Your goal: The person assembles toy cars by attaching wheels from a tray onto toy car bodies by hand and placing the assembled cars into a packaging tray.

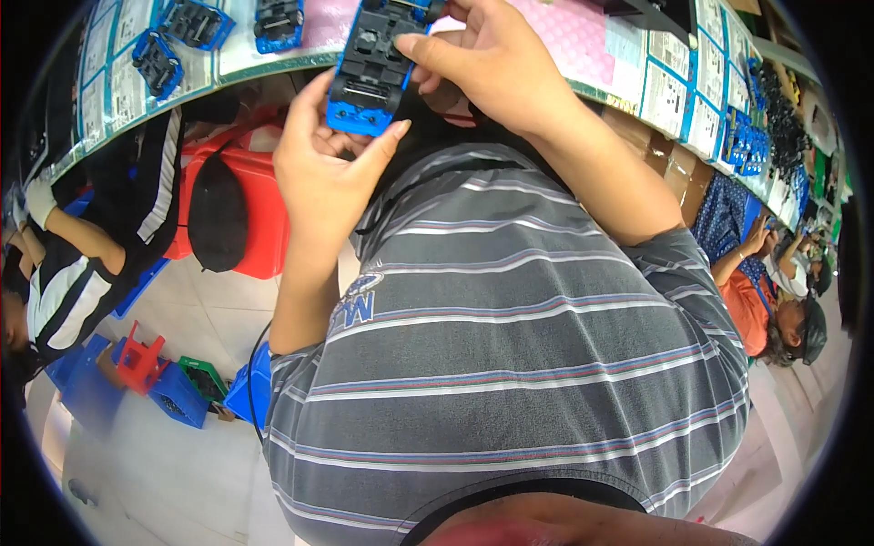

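A blue toy car, its black underside facing up, is held between my two hands at the table's near edge. My left hand grips its lower end, thumb on one side and fingers around the other. My right hand holds the upper right side, its thumb pressing on the black base and the other fingers curled beneath. The car's top is turned away and the far end is cut off by the picture's upper edge. More blue and black toy cars lie on the table to the left.
The table carries paper sheets under a clear cover and pink bubble wrap. Blue car parts crowd its right side. A red stool and blue crates stand at left. Co-workers sit on both sides.
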Available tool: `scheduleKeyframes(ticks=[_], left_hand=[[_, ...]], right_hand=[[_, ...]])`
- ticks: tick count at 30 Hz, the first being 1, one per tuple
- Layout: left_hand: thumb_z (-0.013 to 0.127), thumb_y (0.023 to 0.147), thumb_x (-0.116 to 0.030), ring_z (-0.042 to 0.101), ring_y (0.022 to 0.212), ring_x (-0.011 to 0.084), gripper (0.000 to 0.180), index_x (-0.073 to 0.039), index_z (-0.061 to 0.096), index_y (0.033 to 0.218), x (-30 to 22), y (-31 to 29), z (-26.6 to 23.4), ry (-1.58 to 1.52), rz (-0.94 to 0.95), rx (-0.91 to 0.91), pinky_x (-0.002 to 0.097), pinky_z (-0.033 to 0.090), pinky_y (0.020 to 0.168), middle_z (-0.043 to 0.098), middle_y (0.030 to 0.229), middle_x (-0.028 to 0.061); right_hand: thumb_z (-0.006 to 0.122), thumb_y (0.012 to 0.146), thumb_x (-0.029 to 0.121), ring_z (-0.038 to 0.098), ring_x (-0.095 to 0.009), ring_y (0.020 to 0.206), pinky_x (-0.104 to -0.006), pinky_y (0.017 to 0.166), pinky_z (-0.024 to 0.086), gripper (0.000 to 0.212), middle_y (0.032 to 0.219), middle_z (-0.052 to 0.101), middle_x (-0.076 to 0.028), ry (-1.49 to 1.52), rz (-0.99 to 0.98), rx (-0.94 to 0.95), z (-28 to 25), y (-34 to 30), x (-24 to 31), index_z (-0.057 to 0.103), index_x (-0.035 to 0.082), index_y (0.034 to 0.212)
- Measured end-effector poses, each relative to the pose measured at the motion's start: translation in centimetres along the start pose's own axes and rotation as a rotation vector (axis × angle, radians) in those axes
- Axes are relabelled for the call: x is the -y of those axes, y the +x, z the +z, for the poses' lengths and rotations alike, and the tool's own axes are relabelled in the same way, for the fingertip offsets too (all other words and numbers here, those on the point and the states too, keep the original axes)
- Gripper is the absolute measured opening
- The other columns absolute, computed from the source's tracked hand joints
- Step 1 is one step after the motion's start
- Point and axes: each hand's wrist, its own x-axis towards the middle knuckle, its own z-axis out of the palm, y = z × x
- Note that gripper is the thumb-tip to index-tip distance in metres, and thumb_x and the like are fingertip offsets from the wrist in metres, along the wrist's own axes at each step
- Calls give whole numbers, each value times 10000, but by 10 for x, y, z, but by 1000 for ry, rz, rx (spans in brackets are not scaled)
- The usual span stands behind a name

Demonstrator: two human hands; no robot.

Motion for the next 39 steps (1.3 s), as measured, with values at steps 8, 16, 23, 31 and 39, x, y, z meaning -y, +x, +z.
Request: scheduleKeyframes(ticks=[8, 16, 23, 31, 39], left_hand=[[718, 867, 17, 611, 771, 70, 354, 66, 562, 1181, 13, 12, -38, -61, 5, -63, 206, 491, 665, 671, 947, 53], [719, 894, -58, 529, 619, 55, 175, 17, 618, 1017, 35, 36, -80, 47, 122, -351, 199, 419, 560, 646, 847, 28], [738, 887, -82, 533, 623, 58, 212, 22, 612, 1023, 44, 57, -83, 94, 121, -419, 199, 418, 531, 645, 852, 39], [740, 884, -76, 589, 685, 81, 247, 37, 613, 1064, 57, 71, -82, 98, 146, -447, 210, 456, 531, 675, 908, 68], [732, 887, -60, 655, 834, 109, 294, 62, 608, 1124, 50, 65, -87, 222, 145, -536, 228, 498, 770, 704, 987, 96]], right_hand=[[709, 914, 193, 630, -103, 752, -258, 662, 531, 358, 842, 636, -36, -72, -111, -29, -17, 2, -12, 605, -27, 1176], [688, 888, 80, 629, -109, 740, -235, 658, 508, 193, 875, 673, -59, -606, -474, -391, -84, 13, -54, 670, -14, 1055], [674, 845, 32, 645, -185, 719, -273, 648, 528, 165, 854, 656, -99, -845, -580, -448, -104, 3, -68, 674, -8, 1005], [680, 854, 29, 623, -161, 710, -249, 615, 496, 138, 871, 642, -81, -962, -629, -360, -104, 10, -72, 687, 2, 990], [674, 845, 32, 637, -197, 728, -279, 632, 518, 145, 871, 643, -95, -975, -619, -365, -100, 8, -68, 684, 2, 987]])
